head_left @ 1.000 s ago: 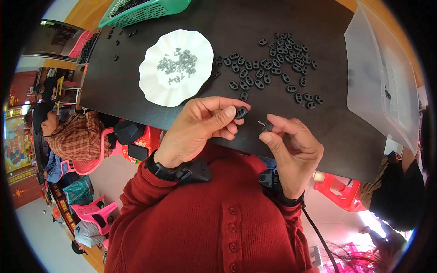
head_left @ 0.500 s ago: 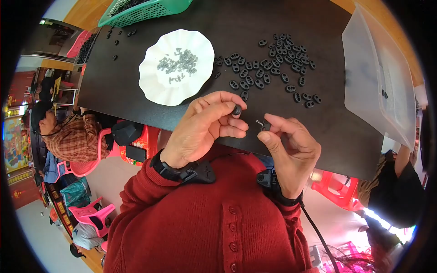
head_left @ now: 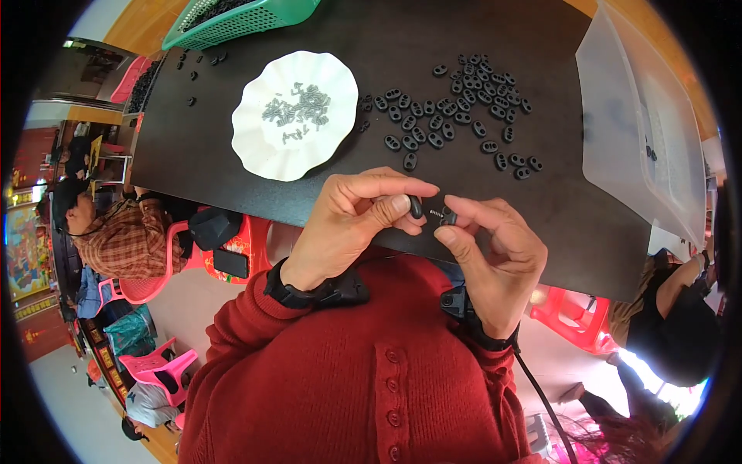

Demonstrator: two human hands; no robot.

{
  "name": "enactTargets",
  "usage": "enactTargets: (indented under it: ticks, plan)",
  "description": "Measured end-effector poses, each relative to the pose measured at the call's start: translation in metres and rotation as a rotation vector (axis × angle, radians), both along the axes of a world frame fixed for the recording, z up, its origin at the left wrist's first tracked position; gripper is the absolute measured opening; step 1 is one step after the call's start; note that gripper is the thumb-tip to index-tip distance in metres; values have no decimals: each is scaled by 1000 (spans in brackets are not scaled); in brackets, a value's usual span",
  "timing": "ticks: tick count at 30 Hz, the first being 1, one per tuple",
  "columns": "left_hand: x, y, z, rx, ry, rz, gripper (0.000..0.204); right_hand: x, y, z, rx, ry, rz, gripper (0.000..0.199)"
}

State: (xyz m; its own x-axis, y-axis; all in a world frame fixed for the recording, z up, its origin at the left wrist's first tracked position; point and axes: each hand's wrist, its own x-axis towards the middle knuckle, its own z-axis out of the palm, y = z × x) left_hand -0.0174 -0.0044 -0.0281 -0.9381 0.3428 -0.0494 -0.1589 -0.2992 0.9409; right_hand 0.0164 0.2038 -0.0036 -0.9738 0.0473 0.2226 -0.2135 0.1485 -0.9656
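My left hand (head_left: 352, 224) pinches a black oval cord-lock shell (head_left: 416, 207) between thumb and fingertips, turned edge-on. Facing it, my right hand (head_left: 498, 243) grips a small black plunger piece (head_left: 447, 218). A thin metal spring (head_left: 436, 213) sticks out from that piece toward the shell, with a slight gap between them. Just beyond my hands, many black oval two-hole pieces (head_left: 435, 141) lie scattered on the dark table. Left of them stands a white wavy-edged plate (head_left: 328, 73) holding a heap of small metal springs (head_left: 301, 108).
A green perforated basket (head_left: 232, 31) with dark pieces sits at the far left, with some small black parts (head_left: 192, 100) near it. A translucent plastic bin (head_left: 610, 131) stands at the right. People sit on both sides; a red stool (head_left: 247, 251) bears a phone (head_left: 230, 264).
My left hand has shifted slightly right and turned the shell edge-on, bringing it closer to the spring. My right hand stays nearly in place.
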Motion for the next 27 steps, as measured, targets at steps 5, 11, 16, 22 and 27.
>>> enactTargets:
  ticks: [5,11,16,22,27]
  plan:
    - [-1,-5,-1,181,-248,-27,25,1,-1,-1,-42,-29,-9,37]
    - [-2,-4,-13,303,-302,-107,26,-2,-9,-2,-237,-98,76,34]
    - [-5,-4,-7,288,-426,-86,32,0,-8,1,-198,-89,31,35]
    - [-3,-11,-19,314,-432,-140,38,1,-10,5,37,-65,-32,35]
    - [-2,-12,-17,282,-411,-133,36,0,-13,8,122,-50,-11,34]
